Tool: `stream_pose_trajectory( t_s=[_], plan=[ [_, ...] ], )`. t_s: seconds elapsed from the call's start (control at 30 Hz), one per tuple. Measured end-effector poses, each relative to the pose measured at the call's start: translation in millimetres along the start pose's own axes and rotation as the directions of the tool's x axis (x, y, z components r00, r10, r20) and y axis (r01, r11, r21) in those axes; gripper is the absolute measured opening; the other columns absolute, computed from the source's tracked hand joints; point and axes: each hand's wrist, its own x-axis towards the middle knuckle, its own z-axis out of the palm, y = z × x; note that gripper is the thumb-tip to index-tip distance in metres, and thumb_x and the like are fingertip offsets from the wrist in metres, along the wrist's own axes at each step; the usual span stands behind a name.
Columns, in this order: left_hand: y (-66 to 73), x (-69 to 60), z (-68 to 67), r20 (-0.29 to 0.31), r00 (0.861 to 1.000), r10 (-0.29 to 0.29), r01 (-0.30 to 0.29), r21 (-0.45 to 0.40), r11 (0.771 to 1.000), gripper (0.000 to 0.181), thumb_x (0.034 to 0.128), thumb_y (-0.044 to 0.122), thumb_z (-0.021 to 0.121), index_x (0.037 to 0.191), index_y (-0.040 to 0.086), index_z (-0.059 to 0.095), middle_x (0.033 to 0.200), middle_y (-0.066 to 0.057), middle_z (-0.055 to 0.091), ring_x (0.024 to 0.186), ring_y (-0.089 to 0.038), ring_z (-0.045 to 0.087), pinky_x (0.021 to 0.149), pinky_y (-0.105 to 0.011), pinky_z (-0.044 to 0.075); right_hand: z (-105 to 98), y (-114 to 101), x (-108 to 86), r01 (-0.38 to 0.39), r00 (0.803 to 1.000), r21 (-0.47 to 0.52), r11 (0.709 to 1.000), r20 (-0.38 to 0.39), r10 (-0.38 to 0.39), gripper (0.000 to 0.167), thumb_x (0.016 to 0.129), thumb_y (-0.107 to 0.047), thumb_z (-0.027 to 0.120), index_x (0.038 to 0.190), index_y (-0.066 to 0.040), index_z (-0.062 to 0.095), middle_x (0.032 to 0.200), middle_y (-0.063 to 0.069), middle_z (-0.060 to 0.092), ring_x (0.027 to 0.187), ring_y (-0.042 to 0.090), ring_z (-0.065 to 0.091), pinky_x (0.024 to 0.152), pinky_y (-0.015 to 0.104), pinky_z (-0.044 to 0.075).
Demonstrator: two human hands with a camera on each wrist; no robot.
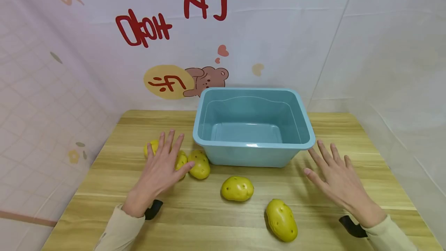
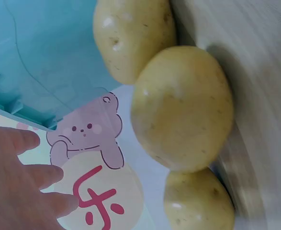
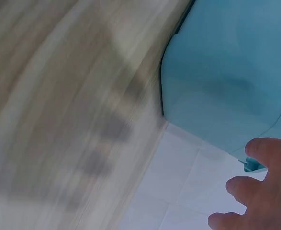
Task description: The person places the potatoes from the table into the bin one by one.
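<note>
My left hand (image 1: 161, 169) hovers over the left side of the table, fingers spread and straight. Beneath and beside it lie three yellow potatoes: a far-left potato (image 1: 150, 149) and a middle potato (image 1: 181, 160), both partly hidden by the hand, and a third potato (image 1: 199, 165) near the thumb. The left wrist view shows these three in a row, with a large potato (image 2: 182, 109) in the centre. My right hand (image 1: 337, 179), fingers spread and holding nothing, is above the table beside the right front corner of a blue plastic bin (image 1: 254, 155). The bin's visible inside holds nothing.
One potato (image 1: 237, 188) lies in front of the bin, and another potato (image 1: 281, 220) sits closer to the front right. The wooden table (image 1: 195, 220) meets a white printed cloth (image 1: 278, 38) at the back, with cloth on both sides too.
</note>
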Motion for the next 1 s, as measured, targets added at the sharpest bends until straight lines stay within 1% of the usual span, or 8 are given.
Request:
stream_pose_trajectory(
  t_s=[0.1, 0.23, 0.33, 0.47, 0.6, 0.77, 0.83, 1.0],
  plan=[
    [5.2, 0.0, -1.2, -0.006, 1.0, 0.011, -0.012, -0.035, 0.999, 0.094, 0.0973, 0.067, 0.054, 0.165, 0.009, 0.025, 0.171, -0.022, 0.011, 0.156, -0.049, 0.006, 0.111, -0.082, 0.007, 1.5, -2.8, -5.8, 0.006, 1.0, 0.014, 1.0, 0.008, -0.006, 0.075, 0.105, -0.047, 0.055, 0.167, -0.02, 0.021, 0.171, 0.019, 0.016, 0.153, 0.054, 0.009, 0.109, 0.083, 0.012],
    [12.2, 3.3, -3.1, -0.031, 0.999, 0.028, -0.031, -0.099, 0.995, 0.094, 0.0984, 0.065, 0.054, 0.166, 0.01, 0.02, 0.172, -0.018, 0.007, 0.157, -0.046, 0.004, 0.112, -0.081, 0.007, 3.5, -7.5, -13.8, 0.013, 1.0, 0.018, 1.0, 0.012, -0.013, 0.076, 0.105, -0.047, 0.056, 0.167, -0.022, 0.021, 0.172, 0.015, 0.013, 0.153, 0.053, 0.012, 0.109, 0.082, 0.014],
    [17.6, 7.8, -5.1, -0.052, 0.998, 0.039, -0.046, -0.133, 0.99, 0.094, 0.0995, 0.066, 0.052, 0.168, 0.013, 0.014, 0.174, -0.014, 0.003, 0.158, -0.043, 0.002, 0.113, -0.08, 0.007, 4.8, -11.9, -19.9, 0.021, 1.0, 0.02, 1.0, 0.012, -0.022, 0.076, 0.104, -0.046, 0.057, 0.167, -0.021, 0.022, 0.172, 0.011, 0.013, 0.154, 0.051, 0.013, 0.109, 0.081, 0.015],
    [25.2, 13.9, -9.1, -0.068, 0.996, 0.049, -0.059, -0.166, 0.984, 0.095, 0.0997, 0.07, 0.047, 0.168, 0.016, 0.008, 0.174, -0.009, 0.0, 0.158, -0.039, 0.0, 0.115, -0.078, 0.006, 6.8, -18.0, -27.2, 0.032, 0.999, 0.04, 0.999, 0.024, -0.033, 0.076, 0.104, -0.045, 0.058, 0.167, -0.021, 0.023, 0.172, 0.011, 0.014, 0.154, 0.05, 0.014, 0.113, 0.078, 0.011],
    [32.6, 24.1, -14.9, -0.086, 0.994, 0.061, -0.077, -0.196, 0.978, 0.095, 0.0996, 0.072, 0.043, 0.168, 0.014, 0.01, 0.174, -0.009, 0.001, 0.158, -0.038, 0.0, 0.116, -0.077, 0.005, 8.2, -23.1, -30.9, 0.05, 0.998, 0.067, 0.996, 0.028, -0.052, 0.075, 0.103, -0.044, 0.059, 0.167, -0.023, 0.024, 0.172, 0.012, 0.017, 0.156, 0.046, 0.013, 0.116, 0.075, 0.01],
    [39.0, 36.8, -20.4, -0.078, 0.995, 0.056, -0.072, -0.223, 0.972, 0.094, 0.0993, 0.074, 0.04, 0.168, 0.017, 0.009, 0.174, -0.006, -0.002, 0.159, -0.036, -0.002, 0.116, -0.076, 0.003, 8.5, -30.5, -31.2, 0.089, 0.995, 0.083, 0.993, 0.035, -0.092, 0.076, 0.102, -0.043, 0.062, 0.166, -0.021, 0.026, 0.172, 0.01, 0.016, 0.157, 0.043, 0.012, 0.118, 0.072, 0.01],
    [40.1, 40.3, -20.9, -0.072, 0.996, 0.05, -0.065, -0.227, 0.972, 0.095, 0.0991, 0.075, 0.039, 0.168, 0.019, 0.007, 0.174, -0.005, -0.003, 0.159, -0.035, -0.003, 0.116, -0.077, 0.004, 9.0, -33.7, -31.2, 0.109, 0.993, 0.088, 0.99, 0.038, -0.113, 0.077, 0.102, -0.044, 0.063, 0.166, -0.021, 0.027, 0.172, 0.01, 0.016, 0.156, 0.044, 0.014, 0.119, 0.072, 0.011],
    [42.7, 45.4, -21.3, -0.076, 0.996, 0.038, -0.056, -0.245, 0.968, 0.096, 0.0985, 0.077, 0.033, 0.168, 0.017, 0.008, 0.174, -0.008, 0.0, 0.159, -0.034, -0.003, 0.116, -0.076, 0.005, 12.0, -38.4, -31.8, 0.155, 0.986, 0.118, 0.981, 0.034, -0.16, 0.079, 0.1, -0.043, 0.065, 0.166, -0.023, 0.026, 0.171, 0.013, 0.022, 0.155, 0.045, 0.018, 0.119, 0.07, 0.014]
  ],
)
